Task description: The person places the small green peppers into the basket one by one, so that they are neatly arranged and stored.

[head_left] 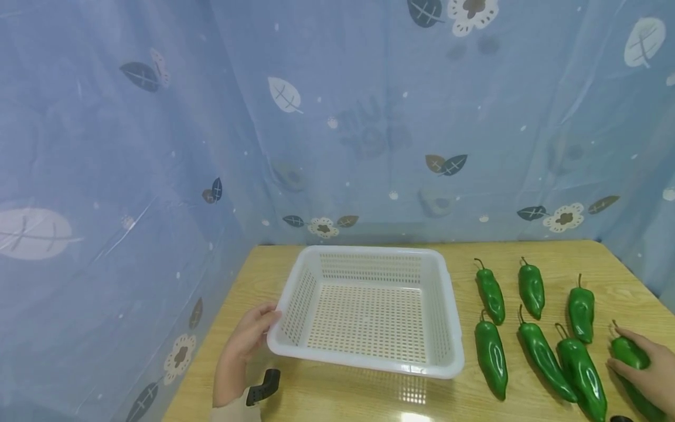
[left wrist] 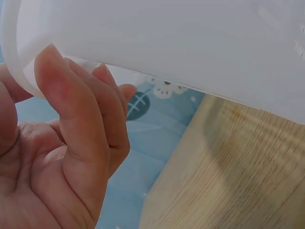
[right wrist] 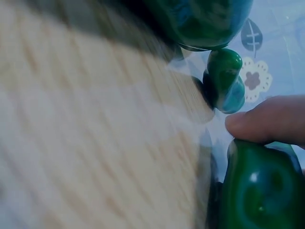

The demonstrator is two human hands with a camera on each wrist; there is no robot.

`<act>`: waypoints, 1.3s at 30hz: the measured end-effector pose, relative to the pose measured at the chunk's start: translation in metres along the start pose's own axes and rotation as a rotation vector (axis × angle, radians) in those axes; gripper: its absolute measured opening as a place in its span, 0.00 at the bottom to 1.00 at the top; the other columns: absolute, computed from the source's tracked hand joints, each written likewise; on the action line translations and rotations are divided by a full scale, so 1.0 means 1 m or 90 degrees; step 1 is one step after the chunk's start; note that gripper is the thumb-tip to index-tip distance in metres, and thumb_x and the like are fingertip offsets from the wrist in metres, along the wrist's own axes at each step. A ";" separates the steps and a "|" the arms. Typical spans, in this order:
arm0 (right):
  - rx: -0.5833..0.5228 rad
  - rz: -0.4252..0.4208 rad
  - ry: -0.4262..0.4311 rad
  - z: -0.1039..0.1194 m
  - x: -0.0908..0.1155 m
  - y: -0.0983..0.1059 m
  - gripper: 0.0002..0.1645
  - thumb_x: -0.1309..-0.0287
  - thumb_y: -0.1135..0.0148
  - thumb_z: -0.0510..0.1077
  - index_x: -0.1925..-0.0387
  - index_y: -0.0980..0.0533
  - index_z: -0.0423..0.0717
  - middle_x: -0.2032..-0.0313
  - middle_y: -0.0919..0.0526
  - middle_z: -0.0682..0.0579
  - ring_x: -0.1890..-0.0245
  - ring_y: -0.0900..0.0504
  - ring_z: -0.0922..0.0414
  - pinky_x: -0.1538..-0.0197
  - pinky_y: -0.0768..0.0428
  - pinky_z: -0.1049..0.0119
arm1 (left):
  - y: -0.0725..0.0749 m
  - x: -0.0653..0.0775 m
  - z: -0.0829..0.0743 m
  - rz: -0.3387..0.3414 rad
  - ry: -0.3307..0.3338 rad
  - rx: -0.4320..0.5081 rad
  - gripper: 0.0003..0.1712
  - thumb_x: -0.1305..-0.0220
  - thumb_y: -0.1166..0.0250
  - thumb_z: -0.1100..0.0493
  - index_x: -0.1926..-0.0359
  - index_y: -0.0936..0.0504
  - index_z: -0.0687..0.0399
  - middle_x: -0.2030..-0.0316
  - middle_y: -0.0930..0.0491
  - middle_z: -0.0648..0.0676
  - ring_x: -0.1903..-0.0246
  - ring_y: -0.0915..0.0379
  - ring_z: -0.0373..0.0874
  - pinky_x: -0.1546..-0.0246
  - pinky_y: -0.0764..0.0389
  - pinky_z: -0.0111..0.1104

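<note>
Head view: a blue sheet (head_left: 343, 117) printed with leaves and flowers hangs behind a wood-grained surface (head_left: 316, 398). Near its middle is a white perforated basket (head_left: 364, 251), its left rim gripped by a person's left hand (head_left: 253, 331), fingers under the lip. The hands are well apart: at far right, the right hand (head_left: 651, 369) has thumb and fingers around the rightmost green pepper (head_left: 630, 354). Six other peppers (head_left: 531, 287) lie between that hand and the basket, stems pointing away from the person.
</note>
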State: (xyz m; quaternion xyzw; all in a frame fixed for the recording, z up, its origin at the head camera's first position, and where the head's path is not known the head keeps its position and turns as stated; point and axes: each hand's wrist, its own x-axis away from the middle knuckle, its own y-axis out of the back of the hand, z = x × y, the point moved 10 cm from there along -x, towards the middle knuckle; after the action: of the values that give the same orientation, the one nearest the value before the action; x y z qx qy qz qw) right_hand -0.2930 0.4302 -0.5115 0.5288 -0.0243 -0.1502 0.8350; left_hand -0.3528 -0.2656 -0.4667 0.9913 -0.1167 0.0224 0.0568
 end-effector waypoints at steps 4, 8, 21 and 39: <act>-0.020 -0.009 -0.034 -0.008 0.002 -0.001 0.46 0.47 0.36 0.39 0.33 0.49 0.30 0.46 0.40 0.19 0.55 0.35 0.25 0.63 0.28 0.35 | -0.003 0.001 -0.003 0.010 -0.004 0.002 0.26 0.29 0.49 0.60 0.41 0.37 0.79 0.53 0.22 0.67 0.58 0.20 0.47 0.60 0.17 0.38; -0.034 -0.032 -0.024 -0.006 0.001 0.005 0.45 0.46 0.37 0.39 0.33 0.49 0.30 0.46 0.41 0.20 0.57 0.34 0.26 0.68 0.27 0.39 | -0.003 0.001 -0.006 0.012 -0.005 0.005 0.26 0.30 0.49 0.60 0.40 0.38 0.80 0.51 0.23 0.70 0.57 0.20 0.48 0.60 0.17 0.39; -0.070 -0.158 0.090 0.048 0.005 0.047 0.42 0.43 0.36 0.43 0.34 0.43 0.28 0.48 0.35 0.19 0.59 0.33 0.27 0.70 0.28 0.38 | 0.009 0.005 -0.006 0.003 -0.013 -0.009 0.25 0.29 0.50 0.61 0.40 0.37 0.79 0.54 0.20 0.62 0.58 0.19 0.46 0.60 0.18 0.40; -0.109 -0.131 0.132 0.130 0.016 0.067 0.42 0.41 0.37 0.49 0.31 0.43 0.40 0.37 0.43 0.23 0.41 0.43 0.25 0.54 0.43 0.26 | 0.002 0.003 0.000 -0.007 -0.005 -0.011 0.26 0.30 0.49 0.60 0.39 0.37 0.78 0.50 0.25 0.71 0.57 0.20 0.48 0.58 0.18 0.39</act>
State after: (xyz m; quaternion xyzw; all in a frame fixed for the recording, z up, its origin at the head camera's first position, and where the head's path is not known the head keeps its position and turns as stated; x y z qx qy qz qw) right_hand -0.2889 0.3389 -0.3965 0.4682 0.1287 -0.1809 0.8553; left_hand -0.3507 -0.2677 -0.4661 0.9915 -0.1113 0.0169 0.0649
